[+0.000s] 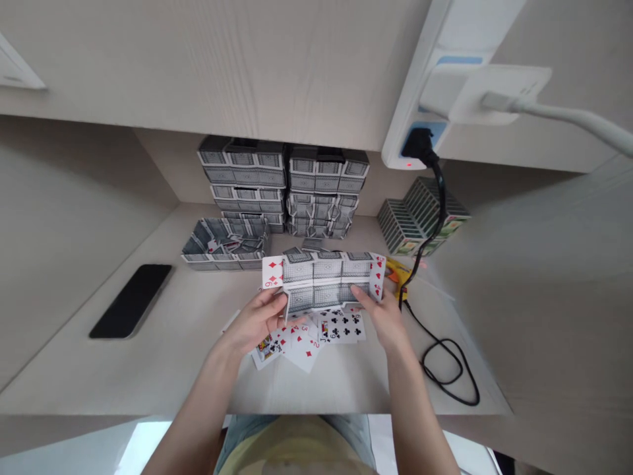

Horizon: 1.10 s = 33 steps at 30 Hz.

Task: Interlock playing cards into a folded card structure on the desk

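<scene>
Between my hands is a long structure of folded playing cards [327, 269], its patterned grey backs facing me. Red-suited card faces stick out at both its ends, a six of diamonds [271, 271] on the left and hearts [377, 277] on the right. My left hand [254, 320] grips the lower left corner, thumb on the near side. At the right end my right hand [380, 313] holds on, its thumb pressed against the card backs. Loose face-up cards [302, 344] lie on the desk below, partly hidden by the structure and my left fingers.
An open card-built box [225, 265] holds small pieces. Behind it, similar card boxes [247, 177] are stacked. A black phone [131, 301] lies left. At right are green-edged stacks [420, 214], a yellow tool [398, 276] and a black cable [452, 379] from a power strip [401, 146].
</scene>
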Motion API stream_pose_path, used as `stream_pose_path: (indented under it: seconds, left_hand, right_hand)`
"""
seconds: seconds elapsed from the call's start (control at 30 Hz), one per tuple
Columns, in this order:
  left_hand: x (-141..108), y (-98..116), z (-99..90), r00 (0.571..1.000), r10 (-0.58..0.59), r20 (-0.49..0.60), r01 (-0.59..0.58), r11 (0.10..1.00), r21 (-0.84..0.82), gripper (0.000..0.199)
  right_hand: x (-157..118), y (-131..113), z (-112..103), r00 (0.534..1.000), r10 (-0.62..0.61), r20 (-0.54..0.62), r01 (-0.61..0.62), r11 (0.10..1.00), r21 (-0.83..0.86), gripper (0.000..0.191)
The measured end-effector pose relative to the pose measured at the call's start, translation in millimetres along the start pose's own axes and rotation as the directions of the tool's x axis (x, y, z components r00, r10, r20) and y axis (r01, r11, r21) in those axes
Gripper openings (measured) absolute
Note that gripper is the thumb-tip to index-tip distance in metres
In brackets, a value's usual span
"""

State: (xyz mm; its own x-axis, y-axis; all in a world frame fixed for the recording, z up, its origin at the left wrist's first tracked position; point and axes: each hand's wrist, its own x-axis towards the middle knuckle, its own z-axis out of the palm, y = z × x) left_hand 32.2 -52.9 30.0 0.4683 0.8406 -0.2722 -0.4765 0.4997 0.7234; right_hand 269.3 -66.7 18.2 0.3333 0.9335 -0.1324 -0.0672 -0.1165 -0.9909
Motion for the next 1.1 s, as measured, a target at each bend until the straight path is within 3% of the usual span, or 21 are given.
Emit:
stream_pose_path:
  seconds: [0.2, 0.33, 0.47, 0.57, 0.63, 0.83, 0.97, 1.1]
  left_hand:
    - [2.8, -2.3, 2.7, 0.998, 0.020, 0.066, -0.016, 0.998, -0.069, 0.032]
    - [0.9, -4.2, 9.4, 0.997, 0.016, 0.075, -0.005, 0.989, -0.151, 0.038]
    - [3.0, -7.9, 19.6, 0.996, 0.026, -0.086, -0.034, 0.995, -0.093, 0.039]
    - [8.4, -11.6, 25.1, 0.946, 0.169, -0.277, -0.171, 0.985, 0.015, 0.040]
    - [11.1, -13.4, 27.8, 0.921, 0.215, -0.325, -0.215, 0.976, 0.037, 0.042]
    - [10.0, -14.9, 29.8, 0.946, 0.157, -0.285, -0.178, 0.983, -0.048, 0.046]
    - [9.9, -15.6, 22.5, 0.956, 0.125, -0.264, -0.160, 0.980, -0.115, 0.046]
    - [6.5, -16.7, 13.6, 0.995, 0.088, -0.053, -0.097, 0.975, -0.201, 0.049]
  right_hand:
    - [2.4, 6.6, 12.4, 0.981, -0.164, -0.099, 0.179, 0.968, 0.175, 0.056]
    - [0.6, 5.1, 24.3, 0.972, -0.178, -0.153, 0.214, 0.939, 0.268, 0.057]
    - [-8.2, -5.4, 38.4, 0.979, -0.126, -0.162, 0.179, 0.912, 0.370, 0.052]
    - [-19.7, -10.4, 51.4, 0.990, -0.080, -0.116, 0.123, 0.895, 0.429, 0.051]
    - [-27.8, -9.8, 60.6, 0.994, -0.061, -0.086, 0.094, 0.887, 0.453, 0.054]
    - [-40.0, 3.8, 77.0, 0.990, 0.029, 0.141, -0.097, 0.860, 0.502, 0.042]
    - [-37.7, 11.8, 73.4, 0.986, 0.076, 0.151, -0.139, 0.869, 0.474, 0.044]
    - [-36.9, 10.7, 68.1, 0.984, 0.124, 0.130, -0.172, 0.863, 0.475, 0.047]
